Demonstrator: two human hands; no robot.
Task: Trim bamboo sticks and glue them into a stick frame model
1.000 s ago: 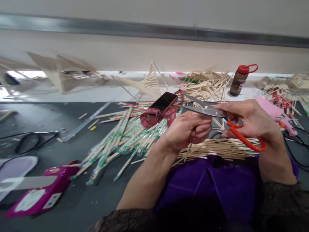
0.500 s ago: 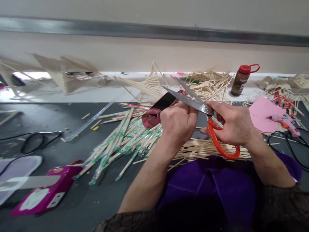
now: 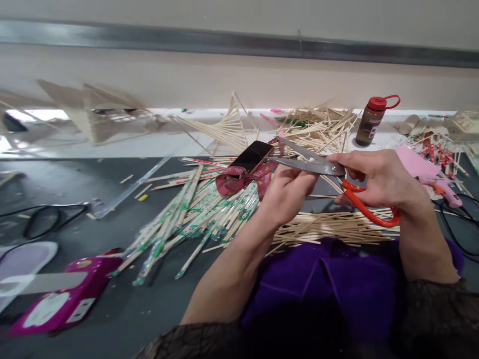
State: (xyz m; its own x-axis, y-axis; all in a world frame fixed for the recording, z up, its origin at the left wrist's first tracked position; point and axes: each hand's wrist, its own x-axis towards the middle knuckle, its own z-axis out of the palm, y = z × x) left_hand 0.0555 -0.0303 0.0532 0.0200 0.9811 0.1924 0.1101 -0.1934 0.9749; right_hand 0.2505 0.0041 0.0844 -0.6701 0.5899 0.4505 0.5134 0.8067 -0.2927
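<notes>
My right hand [image 3: 381, 177] is closed on a pair of scissors [image 3: 359, 203] with orange handles, the parted blades pointing left. Just under the blades, my left hand [image 3: 290, 192] is closed in a pinch; whatever its fingers hold is mostly hidden. A small pale bit [image 3: 311, 159] shows between the blades, too small to name. Beyond my left hand lies a black phone [image 3: 251, 157] with a dark red printed strap [image 3: 234, 183]. Below both hands, loose thin wooden sticks [image 3: 325, 227] lie in a bundle near my purple apron.
Chopsticks in green-printed wrappers [image 3: 202, 219] spread left of my arm. Behind are a stick model [image 3: 228, 124], a stick pile [image 3: 318, 127] and a red-capped bottle [image 3: 370, 122]. A pink glue gun [image 3: 447, 190] with cable lies right, a magenta device [image 3: 71, 294] left.
Both hands and the scissors have shifted to the right, and the blades now lie flatter. More of the phone and strap shows. The view has moved slightly.
</notes>
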